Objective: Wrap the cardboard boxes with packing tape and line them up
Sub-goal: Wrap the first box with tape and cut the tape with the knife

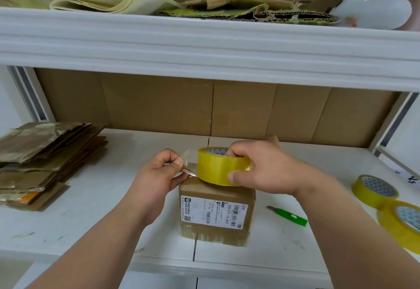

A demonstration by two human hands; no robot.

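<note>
A small cardboard box [216, 218] with a white shipping label on top stands on the white shelf [95, 209] in front of me. My right hand [266, 168] grips a yellow roll of packing tape [218, 168] just above the box's far edge. My left hand [159, 175] pinches the loose clear end of the tape [189, 163], pulled a short way out to the left of the roll. The box's far face is hidden behind the roll and my hands.
Two more yellow tape rolls [375, 189] [404, 222] lie at the right edge. A green box cutter [288, 216] lies right of the box. Flattened cardboard [45, 157] is stacked at the left. An upper shelf [204, 45] overhangs, with cardboard lining the back wall.
</note>
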